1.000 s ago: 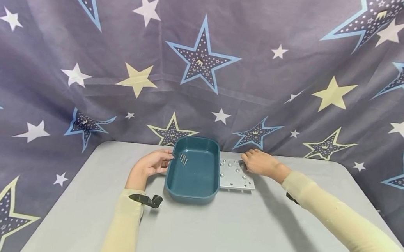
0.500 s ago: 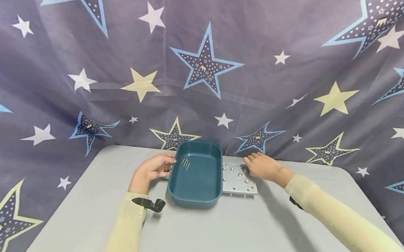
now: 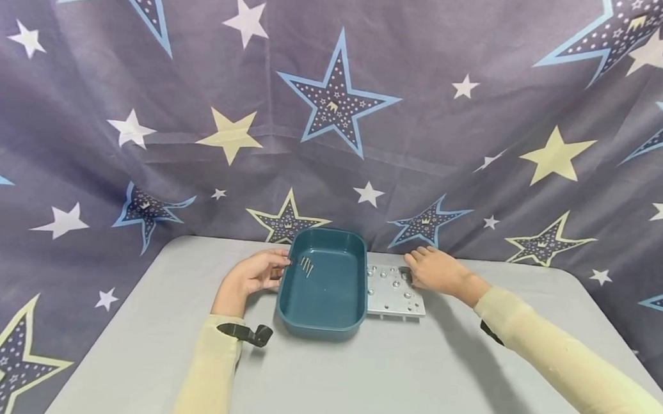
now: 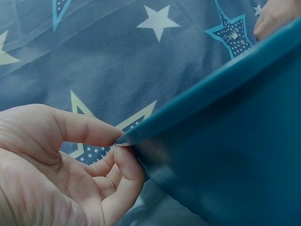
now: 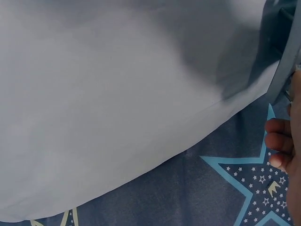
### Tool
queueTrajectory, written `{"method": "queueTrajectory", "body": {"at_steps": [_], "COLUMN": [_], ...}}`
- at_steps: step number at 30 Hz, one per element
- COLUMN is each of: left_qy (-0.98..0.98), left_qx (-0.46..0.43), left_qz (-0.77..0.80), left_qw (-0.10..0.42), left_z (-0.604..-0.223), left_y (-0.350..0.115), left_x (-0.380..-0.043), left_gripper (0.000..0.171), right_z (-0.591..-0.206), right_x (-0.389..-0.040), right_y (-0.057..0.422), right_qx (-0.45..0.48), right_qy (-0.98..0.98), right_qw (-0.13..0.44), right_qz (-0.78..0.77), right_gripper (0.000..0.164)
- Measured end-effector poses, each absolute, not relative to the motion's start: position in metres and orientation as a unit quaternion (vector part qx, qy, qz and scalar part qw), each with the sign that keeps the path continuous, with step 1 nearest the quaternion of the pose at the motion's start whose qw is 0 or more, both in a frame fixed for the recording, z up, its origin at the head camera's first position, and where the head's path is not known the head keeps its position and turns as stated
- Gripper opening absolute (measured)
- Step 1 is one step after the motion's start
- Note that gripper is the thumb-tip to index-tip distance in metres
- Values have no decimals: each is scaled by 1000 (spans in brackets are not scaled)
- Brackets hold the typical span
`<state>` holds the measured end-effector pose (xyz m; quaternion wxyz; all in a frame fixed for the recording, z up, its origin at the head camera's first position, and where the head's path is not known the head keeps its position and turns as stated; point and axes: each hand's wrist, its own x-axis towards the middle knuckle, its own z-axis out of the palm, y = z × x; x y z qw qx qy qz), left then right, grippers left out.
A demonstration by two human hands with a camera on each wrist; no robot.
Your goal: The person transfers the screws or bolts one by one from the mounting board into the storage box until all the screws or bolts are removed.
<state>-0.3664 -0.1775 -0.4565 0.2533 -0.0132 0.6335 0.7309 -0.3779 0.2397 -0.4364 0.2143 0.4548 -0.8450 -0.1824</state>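
A teal plastic tub [image 3: 323, 325] stands mid-table, and several thin metal screws [image 3: 307, 267] lie inside near its left wall. My left hand [image 3: 258, 271] pinches the tub's rim [image 4: 188, 103] between thumb and fingers on the left side. Against the tub's right side is a silver metal plate [image 3: 385, 300] with round fastener heads and holes on top and short legs below. My right hand [image 3: 437, 271] is at the plate's far right corner with its fingers [image 5: 278, 141] curled in. I cannot tell what it holds, as the hand covers that spot.
The grey-white table [image 3: 354, 382] ends at a rounded back edge against a purple star-patterned cloth [image 3: 333, 188]. A black wrist strap [image 3: 244, 334] is fastened over the left sleeve. The right arm's shadow falls across the table.
The view has shifted slightly as the head moved. Both hands stay at the tub rim and the plate corner, and the screws remain inside the tub.
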Motion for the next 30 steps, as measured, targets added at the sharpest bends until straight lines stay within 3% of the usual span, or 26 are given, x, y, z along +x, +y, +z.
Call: {"method": "queueTrajectory", "body": {"at_steps": [5,15,23,30], "left_qy": [636,631,633,638], "left_qx": [-12,-10,-9,-13], "left_qz": [733,734,734,731], "left_qw": [241,250,248,242], "left_z": [-454,-458,-461,-461], "left_y": [-178,-178,-178,-178], "left_x": [-369,-365,-365,-366], "left_gripper": [15,13,15,22], "right_z": [-433,-430,-430,-435], "right_x": [-379,-372,-370,-369], "right_y": [238,235,227,226], "right_qx": [440,412,395,391], "right_qy": [-853,-884,-905,-894], "right_qw": [220,182,150,189], "right_qz": [-174,-126,-46,-107], "right_gripper": [25,17,20,20]}}
